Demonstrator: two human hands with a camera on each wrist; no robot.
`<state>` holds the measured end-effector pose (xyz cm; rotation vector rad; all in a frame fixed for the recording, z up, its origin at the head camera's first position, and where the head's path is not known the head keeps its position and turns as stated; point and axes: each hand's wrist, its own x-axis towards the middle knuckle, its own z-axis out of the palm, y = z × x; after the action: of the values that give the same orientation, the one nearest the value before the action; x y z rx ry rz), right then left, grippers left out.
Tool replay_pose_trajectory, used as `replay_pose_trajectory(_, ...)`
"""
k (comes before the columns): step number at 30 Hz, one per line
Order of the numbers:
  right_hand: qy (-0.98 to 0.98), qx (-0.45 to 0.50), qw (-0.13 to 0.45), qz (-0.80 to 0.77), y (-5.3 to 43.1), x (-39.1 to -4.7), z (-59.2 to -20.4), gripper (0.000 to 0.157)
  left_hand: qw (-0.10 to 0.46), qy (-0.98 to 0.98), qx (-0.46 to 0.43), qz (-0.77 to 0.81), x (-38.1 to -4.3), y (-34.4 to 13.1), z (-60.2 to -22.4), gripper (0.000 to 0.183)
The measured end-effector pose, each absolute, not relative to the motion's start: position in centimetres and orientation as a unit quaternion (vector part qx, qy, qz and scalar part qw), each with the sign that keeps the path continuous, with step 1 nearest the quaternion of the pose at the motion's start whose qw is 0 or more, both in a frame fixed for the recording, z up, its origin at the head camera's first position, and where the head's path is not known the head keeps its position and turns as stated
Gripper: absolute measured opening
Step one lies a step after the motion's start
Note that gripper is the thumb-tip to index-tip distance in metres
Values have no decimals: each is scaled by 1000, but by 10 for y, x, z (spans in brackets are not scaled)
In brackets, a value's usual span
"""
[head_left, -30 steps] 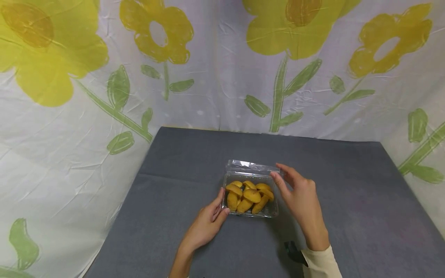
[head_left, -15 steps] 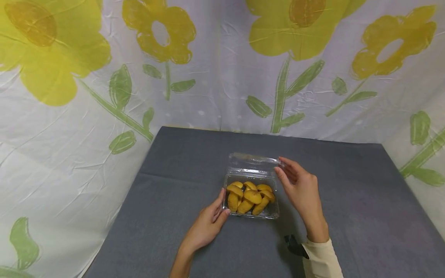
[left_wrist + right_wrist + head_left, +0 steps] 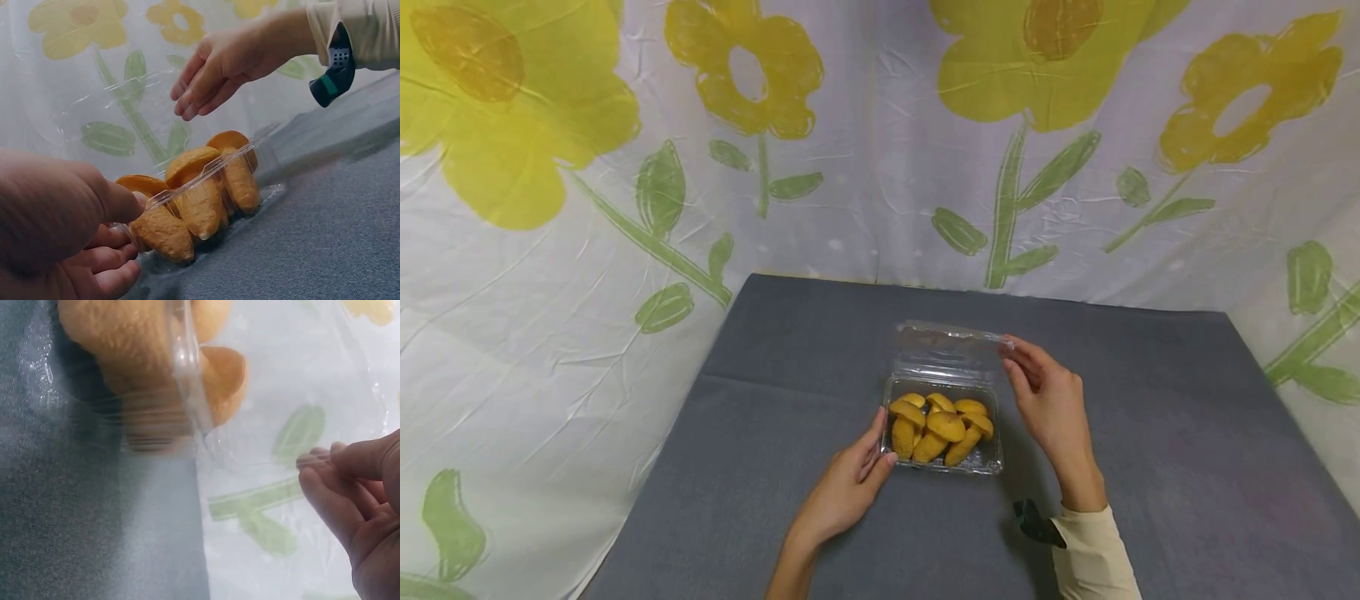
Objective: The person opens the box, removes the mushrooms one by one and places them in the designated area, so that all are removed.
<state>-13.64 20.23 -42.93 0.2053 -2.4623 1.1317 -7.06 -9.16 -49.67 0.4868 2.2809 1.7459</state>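
A clear plastic clamshell box [image 3: 987,457] sits on the grey table in the head view, its lid [image 3: 951,354] tilted up at the back. Inside lie several yellow-brown mushrooms [image 3: 944,427], caps mostly toward the far side. My left hand [image 3: 844,493] grips the box's left side, thumb at the near corner and fingers along the wall. With thumb and fingertips, my right hand [image 3: 1051,408] pinches the lid's upper right corner. In the right wrist view, the see-through lid edge runs into the fingertips of the right hand [image 3: 356,494].
Grey cloth covers the table [image 3: 760,400]. White fabric [image 3: 865,167] printed with yellow flowers hangs behind and beside it. A dark strap [image 3: 334,69] with a small device sits at the right cuff [image 3: 369,31].
My right hand has moved up and away with the lid's corner, so the lid stands more upright. The left hand, box and mushrooms have stayed in place.
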Motion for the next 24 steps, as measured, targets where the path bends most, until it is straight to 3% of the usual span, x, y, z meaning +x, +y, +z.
replay_pose_trajectory(24,-893,69,163,415,207,-154,-446,34,114,778,161,597,-72,-92,-499,68)
